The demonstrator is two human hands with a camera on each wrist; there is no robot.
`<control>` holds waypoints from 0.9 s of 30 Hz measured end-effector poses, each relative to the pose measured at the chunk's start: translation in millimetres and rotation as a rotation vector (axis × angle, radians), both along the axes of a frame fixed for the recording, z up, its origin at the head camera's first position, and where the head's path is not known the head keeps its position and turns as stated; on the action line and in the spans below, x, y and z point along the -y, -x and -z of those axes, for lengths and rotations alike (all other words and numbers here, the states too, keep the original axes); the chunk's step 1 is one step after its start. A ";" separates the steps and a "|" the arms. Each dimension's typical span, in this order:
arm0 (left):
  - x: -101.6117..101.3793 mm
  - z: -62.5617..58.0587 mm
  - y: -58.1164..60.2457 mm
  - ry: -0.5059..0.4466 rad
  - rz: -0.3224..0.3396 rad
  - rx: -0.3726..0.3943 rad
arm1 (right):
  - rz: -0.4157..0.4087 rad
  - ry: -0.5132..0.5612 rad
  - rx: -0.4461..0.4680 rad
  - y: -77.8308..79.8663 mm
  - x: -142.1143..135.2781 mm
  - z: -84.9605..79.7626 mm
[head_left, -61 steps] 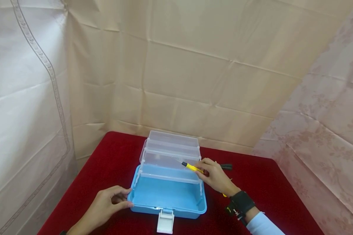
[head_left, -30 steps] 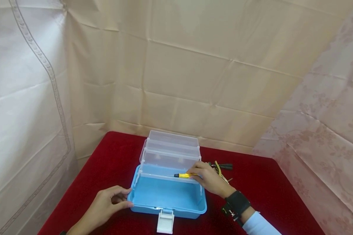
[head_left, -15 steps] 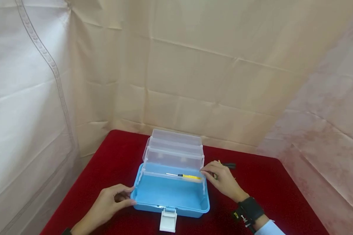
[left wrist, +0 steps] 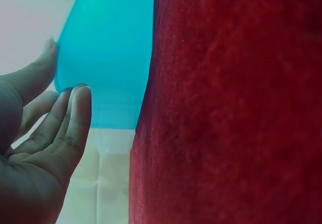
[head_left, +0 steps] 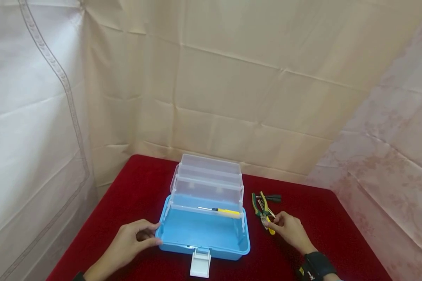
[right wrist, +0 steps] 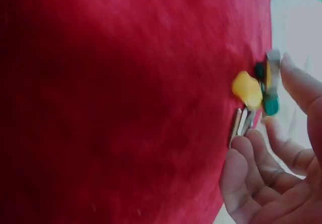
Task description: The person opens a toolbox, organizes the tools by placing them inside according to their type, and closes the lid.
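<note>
A light-blue toolbox (head_left: 200, 232) stands with its clear tiered trays (head_left: 207, 183) folded back. In the lowest clear tray lies a yellow-handled screwdriver (head_left: 226, 212), shaft to the left. My left hand (head_left: 128, 240) holds the box's front left corner, thumb on one side and fingers on the other; the left wrist view shows this closely. To the right of the box, my right hand (head_left: 292, 230) reaches over green-and-yellow pliers (head_left: 261, 207). Its thumb is near their metal head, and thumb and fingers stand apart around the tools. A yellow handle (head_left: 271, 231) lies beside the pliers' head.
Dark handles (head_left: 274, 198) and thin light sticks (head_left: 271, 213) lie around the pliers. A white latch (head_left: 200, 264) hangs off the box's front. Red cloth (head_left: 323, 226) covers the table, and beige fabric (head_left: 232, 97) hangs behind it.
My right hand let go of the screwdriver, leaving it in the clear tray, and moved right and down to the pliers. The left hand kept hold of the box corner.
</note>
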State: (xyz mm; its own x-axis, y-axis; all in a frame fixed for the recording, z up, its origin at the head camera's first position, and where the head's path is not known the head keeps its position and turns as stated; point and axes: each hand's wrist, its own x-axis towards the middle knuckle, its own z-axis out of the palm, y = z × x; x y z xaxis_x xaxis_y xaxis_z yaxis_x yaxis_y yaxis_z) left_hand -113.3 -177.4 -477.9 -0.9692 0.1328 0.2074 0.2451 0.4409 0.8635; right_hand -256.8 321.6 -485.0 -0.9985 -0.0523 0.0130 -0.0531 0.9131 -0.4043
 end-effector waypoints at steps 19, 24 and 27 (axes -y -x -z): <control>-2.9 4.7 -6.4 -0.016 -0.021 0.080 | 0.038 0.317 0.168 -10.3 16.1 8.3; -1.3 3.4 -2.7 -0.009 -0.027 0.035 | 0.055 0.267 0.141 -6.8 21.0 5.1; -0.3 3.1 -0.1 -0.002 -0.021 0.021 | 0.065 0.211 0.134 -4.6 20.8 1.9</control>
